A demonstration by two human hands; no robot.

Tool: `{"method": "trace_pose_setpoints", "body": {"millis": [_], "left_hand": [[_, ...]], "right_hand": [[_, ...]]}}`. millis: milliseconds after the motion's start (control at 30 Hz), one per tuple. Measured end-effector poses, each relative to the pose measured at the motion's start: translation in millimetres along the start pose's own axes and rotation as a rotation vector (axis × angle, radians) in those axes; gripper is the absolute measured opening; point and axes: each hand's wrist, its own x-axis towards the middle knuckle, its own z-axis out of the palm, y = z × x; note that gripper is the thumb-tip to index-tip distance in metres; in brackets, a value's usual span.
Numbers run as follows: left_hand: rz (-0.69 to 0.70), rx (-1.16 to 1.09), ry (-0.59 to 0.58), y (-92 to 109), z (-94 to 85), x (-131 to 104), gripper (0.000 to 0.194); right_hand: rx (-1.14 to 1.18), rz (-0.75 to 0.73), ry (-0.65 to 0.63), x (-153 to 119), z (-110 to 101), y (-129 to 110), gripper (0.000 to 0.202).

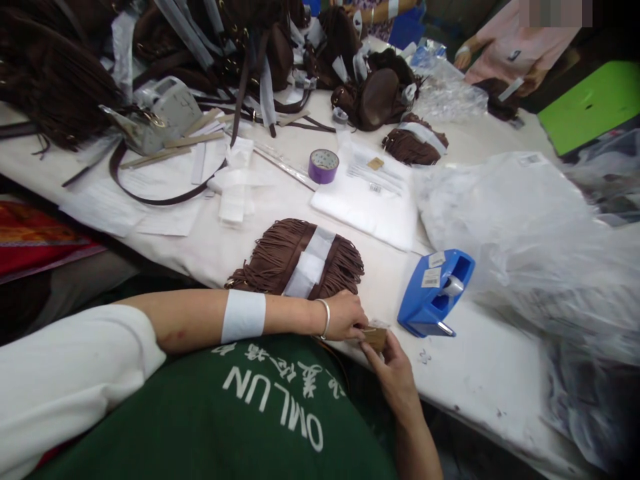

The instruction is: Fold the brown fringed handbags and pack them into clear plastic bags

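At the table's front edge, my left hand [345, 316] and my right hand [395, 368] meet on a small brown card tag [376, 339]. Both hands pinch it between thumb and fingers, and part of the tag is hidden by them. Just beyond my left forearm lies a brown fringed bag [277, 253], with a band of white wrapping [311, 263] around its middle. A blue tape dispenser [425, 300] stands on the table to the right of my hands.
A purple tape roll [323, 167] sits beside a white plastic-wrapped stack [370, 200]. Clear plastic bags [515, 220] spread over the right. Brown bags [55, 73] crowd the back left. A person in pink [520, 47] stands across the table [480, 380].
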Motion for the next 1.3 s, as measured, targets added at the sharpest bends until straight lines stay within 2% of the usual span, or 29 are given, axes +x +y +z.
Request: {"method": "trace_pose_setpoints", "body": {"millis": [100,167,267,367,433,500,567,600,667,733,867,967,1067,1167,1233,1300], "left_hand": [[0.007,-0.033,0.009,3,-2.6,-1,0.017],[0.059,-0.051,0.051,6,-8.9,-3,0.020],[0.143,-0.088,0.188,1,-28.6,-13,0.031],[0.086,-0.143,0.402,-25,-57.3,-37,0.025],[-0.037,-0.138,0.552,-54,-74.9,-60,0.023],[-0.203,-0.087,0.654,-83,-86.8,-85,0.024],[-0.370,-0.025,0.682,-105,-91.8,-107,0.028],[-0.440,0.001,0.671,-111,-92.0,-115,0.031],[-0.548,0.038,0.625,-111,-88.6,-127,0.037],[-0.596,0.070,0.586,-98,-81.7,-133,0.043],[-0.471,0.125,0.499,-65,-62.9,-133,0.051],[-0.463,0.102,0.437,-62,-51.5,-137,0.053],[-0.540,0.095,0.470,-79,-50.3,-151,0.050],[-0.625,0.132,0.550,-96,-61.0,-175,0.042],[-0.681,0.162,0.636,-97,-71.4,-189,0.037],[-0.656,0.178,0.710,-89,-80.4,-194,0.035]], "right_hand": [[0.006,0.078,0.181,-3,-12,6,0.040],[0.054,0.060,0.325,-6,-24,8,0.035],[0.270,-0.094,0.446,-7,-35,1,0.024],[0.338,-0.291,0.485,0,-30,-25,0.013],[0.262,-0.423,0.415,13,-14,-49,0.008],[0.169,-0.499,0.231,35,10,-71,0.006],[0.028,-0.526,0.062,60,38,-86,0.008],[-0.077,-0.534,0.025,71,51,-90,0.011],[-0.303,-0.561,0.044,88,71,-93,0.024],[-0.451,-0.590,0.115,93,82,-92,0.040],[-0.557,-0.631,0.232,85,86,-95,0.047],[-0.718,-0.670,0.164,88,98,-94,0.053],[-0.889,-0.673,0.021,99,116,-85,0.055],[-0.958,-0.649,-0.011,107,126,-75,0.055],[-0.968,-0.644,-0.002,108,126,-72,0.056],[-0.968,-0.648,-0.003,107,125,-72,0.056]]}}
